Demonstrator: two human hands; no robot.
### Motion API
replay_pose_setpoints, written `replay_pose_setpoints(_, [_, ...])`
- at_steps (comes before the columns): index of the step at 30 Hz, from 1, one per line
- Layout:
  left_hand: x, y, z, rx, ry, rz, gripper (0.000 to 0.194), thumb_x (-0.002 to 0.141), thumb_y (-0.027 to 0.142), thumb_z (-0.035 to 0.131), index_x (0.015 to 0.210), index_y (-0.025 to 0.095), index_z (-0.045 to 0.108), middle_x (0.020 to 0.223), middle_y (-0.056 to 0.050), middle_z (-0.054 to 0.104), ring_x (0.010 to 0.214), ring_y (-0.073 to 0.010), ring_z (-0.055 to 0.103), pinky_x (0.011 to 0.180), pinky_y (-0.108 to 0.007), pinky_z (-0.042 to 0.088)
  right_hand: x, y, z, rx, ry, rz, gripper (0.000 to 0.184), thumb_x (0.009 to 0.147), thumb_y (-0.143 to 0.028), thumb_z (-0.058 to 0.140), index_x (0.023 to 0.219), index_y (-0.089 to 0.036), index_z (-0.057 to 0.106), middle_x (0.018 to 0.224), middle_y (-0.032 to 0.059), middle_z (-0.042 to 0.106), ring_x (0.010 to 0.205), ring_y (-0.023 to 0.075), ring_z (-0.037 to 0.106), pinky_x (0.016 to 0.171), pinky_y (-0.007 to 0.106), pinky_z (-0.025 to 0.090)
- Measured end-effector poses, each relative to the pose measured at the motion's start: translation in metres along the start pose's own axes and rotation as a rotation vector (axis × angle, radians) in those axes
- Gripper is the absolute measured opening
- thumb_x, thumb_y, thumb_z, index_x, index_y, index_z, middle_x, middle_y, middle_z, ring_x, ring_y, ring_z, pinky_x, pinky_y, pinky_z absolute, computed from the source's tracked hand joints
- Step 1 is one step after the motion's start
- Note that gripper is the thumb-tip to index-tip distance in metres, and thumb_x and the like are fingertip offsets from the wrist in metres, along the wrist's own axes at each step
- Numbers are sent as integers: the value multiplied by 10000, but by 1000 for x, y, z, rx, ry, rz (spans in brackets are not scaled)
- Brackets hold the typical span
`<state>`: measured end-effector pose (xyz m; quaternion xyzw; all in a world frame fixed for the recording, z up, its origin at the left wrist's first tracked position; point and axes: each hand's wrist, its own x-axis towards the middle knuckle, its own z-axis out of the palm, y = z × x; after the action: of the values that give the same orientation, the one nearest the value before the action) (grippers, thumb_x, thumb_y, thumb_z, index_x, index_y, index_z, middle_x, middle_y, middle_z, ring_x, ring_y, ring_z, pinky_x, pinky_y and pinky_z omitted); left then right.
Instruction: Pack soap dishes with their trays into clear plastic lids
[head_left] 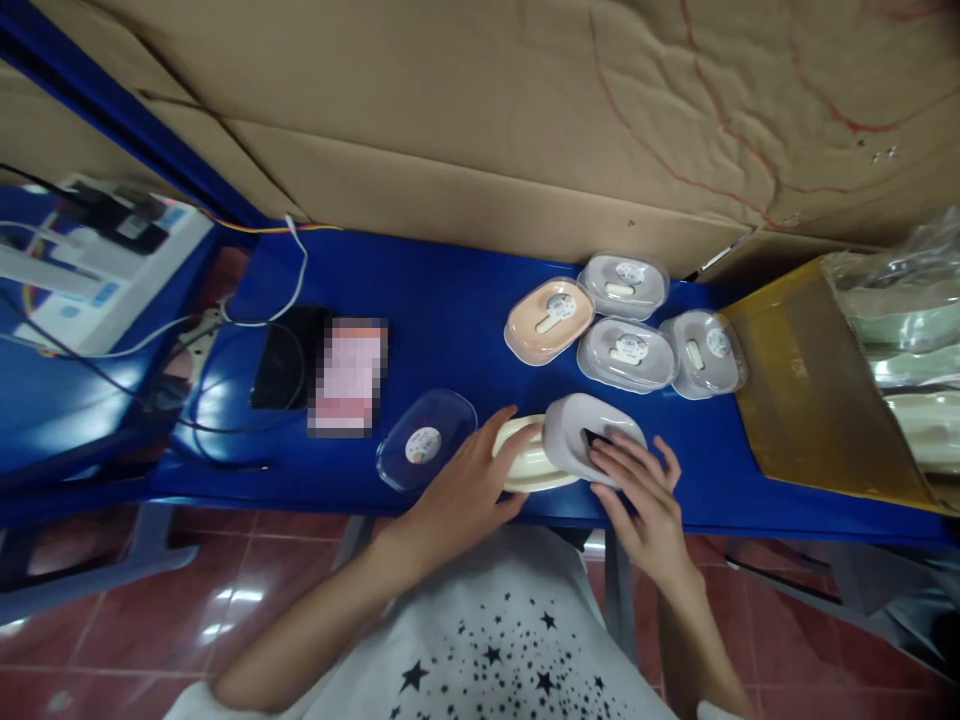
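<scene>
My left hand has its thumb and fingers closed around the left end of a cream oval dish near the table's front edge. In my right hand is a pale grey oval container, tilted and overlapping the right part of the cream dish. A small dark thing shows beside my right fingertips on the container; I cannot make out what it is. Just left of my left hand lies a transparent oval lid with a round white label.
Behind my hands stand several lidded, labelled containers, one peach and others pale grey. A cardboard box of wrapped dishes is at right. Leftward are a blurred-out phone, a black item, cables and a power strip.
</scene>
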<state>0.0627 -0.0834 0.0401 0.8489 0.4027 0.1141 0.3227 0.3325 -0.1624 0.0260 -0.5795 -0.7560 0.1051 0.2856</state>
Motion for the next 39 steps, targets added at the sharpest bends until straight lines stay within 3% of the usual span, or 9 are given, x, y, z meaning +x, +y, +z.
replay_pose_setpoints(6, [3, -6, 6, -26, 72, 67, 979, 1009, 222, 708, 1734, 377, 69, 1813, -189, 164, 1627, -416, 351, 1144, -600, 580, 11, -7, 1, -49, -166, -111, 579, 1093, -211, 573, 1622, -420, 463, 1485, -29, 709, 1452, 256, 596, 1310, 607, 272])
replay_pose_setpoints(10, [-9, -14, 7, -60, 50, 75, 1058, 1008, 190, 716, 1738, 415, -17, 1807, -178, 197, 1605, -383, 408, 1125, -554, 605, 18, -20, 9, -83, -230, -170, 538, 1086, -156, 556, 1571, -388, 536, 1521, -28, 683, 1486, 254, 558, 1320, 595, 267])
replay_pose_setpoints(17, [-30, -12, -5, 182, 200, 101, 817, 1071, 242, 635, 1737, 328, 170, 1781, -201, 260, 1656, -392, 294, 1247, -611, 467, 14, -29, 31, -184, -257, -192, 532, 1077, -136, 556, 1569, -336, 540, 1581, 30, 632, 1517, 271, 527, 1323, 611, 267])
replay_pose_setpoints(22, [-46, -29, -17, 382, 293, -157, 872, 985, 370, 766, 1702, 271, 281, 1735, -258, 332, 1572, -509, 399, 1202, -740, 433, 8, -30, 38, -215, -289, -197, 629, 1051, -75, 524, 1624, -330, 472, 1618, 58, 594, 1554, 274, 488, 1323, 621, 262])
replay_pose_setpoints(25, [-50, -33, -26, 300, 345, -252, 762, 994, 308, 720, 1656, 267, 346, 1604, -223, 515, 1445, -450, 567, 1121, -666, 542, 9, -29, 38, -179, -257, -207, 593, 1078, -222, 586, 1644, -320, 437, 1638, 98, 569, 1544, 301, 497, 1315, 630, 263])
replay_pose_setpoints(30, [-44, -11, -41, 61, 567, -196, 641, 962, 354, 715, 1539, 293, 440, 1538, -141, 558, 1439, -375, 563, 1165, -616, 534, 9, -22, 28, -37, -96, -61, 749, 1089, -307, 557, 1743, -348, 195, 1773, 117, 352, 1581, 354, 437, 1258, 629, 393])
replay_pose_setpoints(32, [-33, -2, -38, 0, 492, -20, 596, 947, 353, 720, 1488, 309, 473, 1550, -125, 543, 1436, -351, 565, 1148, -580, 556, 8, -19, 21, 30, -37, -4, 785, 1087, -295, 548, 1753, -359, 137, 1812, 103, 250, 1609, 362, 392, 1239, 617, 443])
replay_pose_setpoints(35, [-7, 2, -27, -22, 205, 293, 533, 928, 265, 706, 1429, 312, 531, 1568, -109, 544, 1456, -332, 549, 1178, -558, 534, 4, -14, 12, 54, -14, -5, 863, 1057, -290, 622, 1751, -398, 121, 1841, 72, 143, 1628, 378, 354, 1242, 636, 455])
replay_pose_setpoints(39, [25, -9, -19, -19, 17, 434, 561, 861, 143, 685, 1401, 273, 607, 1594, -121, 538, 1522, -343, 483, 1240, -570, 473, 0, -4, 10, -13, -121, -104, 845, 1043, -301, 670, 1738, -413, 203, 1834, 72, 184, 1623, 382, 369, 1215, 635, 486])
